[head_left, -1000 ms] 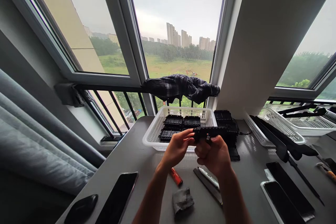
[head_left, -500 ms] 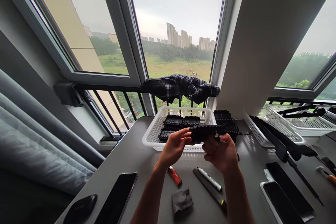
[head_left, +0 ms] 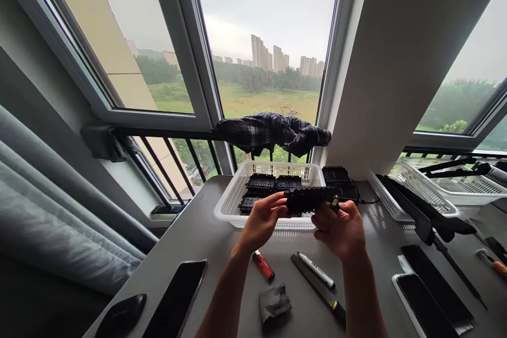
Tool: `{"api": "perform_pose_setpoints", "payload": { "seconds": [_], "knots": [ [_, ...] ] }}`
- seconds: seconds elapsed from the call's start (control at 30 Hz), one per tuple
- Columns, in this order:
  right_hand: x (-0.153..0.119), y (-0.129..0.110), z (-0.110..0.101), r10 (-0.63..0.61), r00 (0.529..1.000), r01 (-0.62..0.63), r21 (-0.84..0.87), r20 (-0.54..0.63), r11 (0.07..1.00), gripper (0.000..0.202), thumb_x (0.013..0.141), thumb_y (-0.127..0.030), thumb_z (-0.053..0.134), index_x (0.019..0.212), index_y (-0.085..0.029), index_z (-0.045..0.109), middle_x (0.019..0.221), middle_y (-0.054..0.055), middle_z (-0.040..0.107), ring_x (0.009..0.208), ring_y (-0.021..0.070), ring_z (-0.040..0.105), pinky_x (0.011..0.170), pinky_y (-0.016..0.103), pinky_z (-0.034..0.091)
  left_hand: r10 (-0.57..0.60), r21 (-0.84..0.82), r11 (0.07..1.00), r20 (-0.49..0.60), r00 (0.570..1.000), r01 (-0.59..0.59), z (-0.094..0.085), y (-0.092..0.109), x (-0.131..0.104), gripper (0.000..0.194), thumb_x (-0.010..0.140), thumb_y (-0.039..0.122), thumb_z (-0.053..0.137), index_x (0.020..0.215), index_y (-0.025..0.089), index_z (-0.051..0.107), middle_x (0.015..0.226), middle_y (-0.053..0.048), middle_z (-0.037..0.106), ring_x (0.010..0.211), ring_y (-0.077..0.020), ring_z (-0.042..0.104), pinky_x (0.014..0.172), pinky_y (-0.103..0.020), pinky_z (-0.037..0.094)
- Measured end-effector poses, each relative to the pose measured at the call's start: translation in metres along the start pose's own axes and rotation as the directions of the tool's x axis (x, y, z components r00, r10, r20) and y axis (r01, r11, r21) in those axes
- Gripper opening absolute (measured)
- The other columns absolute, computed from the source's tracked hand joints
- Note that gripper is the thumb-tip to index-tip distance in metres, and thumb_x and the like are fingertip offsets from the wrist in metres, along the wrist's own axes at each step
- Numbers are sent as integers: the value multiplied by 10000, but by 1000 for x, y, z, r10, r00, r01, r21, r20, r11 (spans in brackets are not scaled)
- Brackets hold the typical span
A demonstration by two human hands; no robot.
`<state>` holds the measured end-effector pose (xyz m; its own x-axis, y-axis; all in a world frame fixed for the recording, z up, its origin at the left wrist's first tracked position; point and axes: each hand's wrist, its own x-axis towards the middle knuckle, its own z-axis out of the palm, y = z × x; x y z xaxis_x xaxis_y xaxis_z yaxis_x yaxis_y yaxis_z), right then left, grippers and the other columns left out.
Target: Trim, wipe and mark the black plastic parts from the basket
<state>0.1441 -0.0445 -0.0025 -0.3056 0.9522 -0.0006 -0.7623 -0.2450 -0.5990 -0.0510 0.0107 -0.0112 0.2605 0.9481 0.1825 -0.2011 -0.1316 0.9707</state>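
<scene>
My left hand [head_left: 266, 217] pinches the left end of a flat black plastic part with a toothed edge [head_left: 307, 200], held up level over the front of a white basket [head_left: 225, 206]. My right hand [head_left: 339, 227] is closed at the part's right end. Between its thumb and fingers sits a small dark piece with a shiny tip [head_left: 335, 204]; its exact kind is too small to tell. The curled fingers lie close under the black part, and I cannot tell whether they touch it. Similar black toothed parts [head_left: 261, 182] lie inside the basket.
More black parts [head_left: 336, 174] stand right of the basket. Nearer on the table lie a red lighter [head_left: 263, 266], a white marker [head_left: 316, 269], a dark flat strip [head_left: 317, 285], a grey cloth pad [head_left: 274, 305] and a phone [head_left: 176, 298]. Further right are white baskets [head_left: 443, 206] and black rods.
My right hand has shifted slightly right, carrying the small piece towards the end of the black part and turning it. My left hand and the part have stayed nearly still.
</scene>
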Motion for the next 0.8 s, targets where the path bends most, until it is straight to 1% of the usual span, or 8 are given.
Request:
{"api": "perform_pose_setpoints", "payload": {
  "seconds": [0.2,0.33,0.47,0.57,0.63,0.7,0.73,0.8],
  "knots": [
    [9,17,13,87,995,-86,-18,57,996,306,651,-434,536,565,-212,346,564,-47,237,537,107,194,437,214,154,74,84,993,74,994,-80,7,-1,-1,373,751,359,689,1061,151,669,928,-95,751,792,-234,724,725,-367,604],
    [14,31,21,79,996,-76,-80,38,994,315,665,-460,530,573,-211,360,561,-47,256,536,104,196,437,213,142,149,163,973,108,983,-165,10,-4,-2,279,785,248,614,1045,183,693,948,-76,755,897,-236,718,822,-377,586],
    [15,39,28,20,1000,-18,-184,6,983,312,667,-472,534,581,-206,396,568,-41,303,539,101,203,441,217,136,160,204,963,91,983,-175,10,-1,-2,267,764,177,588,1001,190,709,948,-65,754,942,-239,710,865,-380,573],
    [10,36,30,-1,1000,-1,-236,-8,972,360,700,-532,529,611,-205,408,589,-41,319,546,100,215,449,213,144,123,185,975,19,992,-125,10,1,0,250,737,199,629,973,173,707,912,-67,753,906,-240,716,841,-371,581],
    [7,31,28,-51,997,32,-279,-62,960,388,716,-556,544,625,-207,403,592,-49,308,545,96,215,451,209,145,78,121,990,-36,996,-73,11,1,2,286,716,252,681,986,158,692,902,-77,752,869,-246,721,788,-363,597],
    [6,27,23,-153,977,90,-368,-147,925,407,712,-545,597,624,-209,386,586,-60,294,537,88,209,446,205,141,28,15,1000,-92,995,-27,11,0,4,385,680,309,739,1021,148,664,909,-82,748,802,-245,725,723,-361,610],
    [6,25,19,-231,953,127,-432,-195,893,418,710,-530,629,623,-210,376,584,-65,290,533,84,209,443,204,144,5,-42,999,-118,993,-10,11,-1,5,440,660,331,763,1041,145,646,916,-80,746,769,-240,725,697,-362,613],
    [7,22,12,-416,865,202,-566,-279,799,439,710,-502,686,633,-212,365,588,-73,297,521,73,219,436,202,166,-34,-136,991,-160,986,12,10,0,6,530,629,358,798,1075,142,610,920,-72,739,720,-224,721,655,-355,617]
  ]
}}
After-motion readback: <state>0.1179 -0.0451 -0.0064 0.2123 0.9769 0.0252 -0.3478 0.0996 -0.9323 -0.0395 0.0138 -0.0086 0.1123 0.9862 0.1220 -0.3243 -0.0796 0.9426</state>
